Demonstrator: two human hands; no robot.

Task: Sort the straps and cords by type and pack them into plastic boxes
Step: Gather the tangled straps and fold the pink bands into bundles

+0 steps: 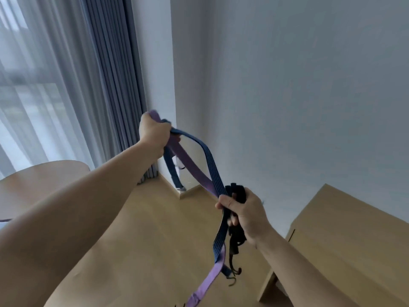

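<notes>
Straps and cords are held in the air at centre frame, stretched between two raised hands above the wooden floor (155, 229).

Surroundings: a grey curtain (115, 85) and a sheer curtain (39, 85) fill the upper left. A white wall (298, 85) takes up the right, with a projecting corner behind the left hand. A round wooden table (44, 176) sits at the left edge, partly hidden by the left forearm. A light wooden cabinet (345, 235) stands at lower right. Nothing lies between the camera and the bundle.

Left hand (153, 135): clenched round the purple strap (188, 165) and the blue strap (208, 156), higher in the frame.

Right hand (245, 211): clenched round both straps and a bunch of black cords (238, 192), lower and further right.

Condition: the purple strap is flat and plain, running taut between the hands and trailing to the bottom edge. The blue strap is dark with lengthwise stripes and bows upward in a loop between the hands. A second blue length hangs below the left hand. Metal hooks (234, 279) dangle beneath the right hand.
</notes>
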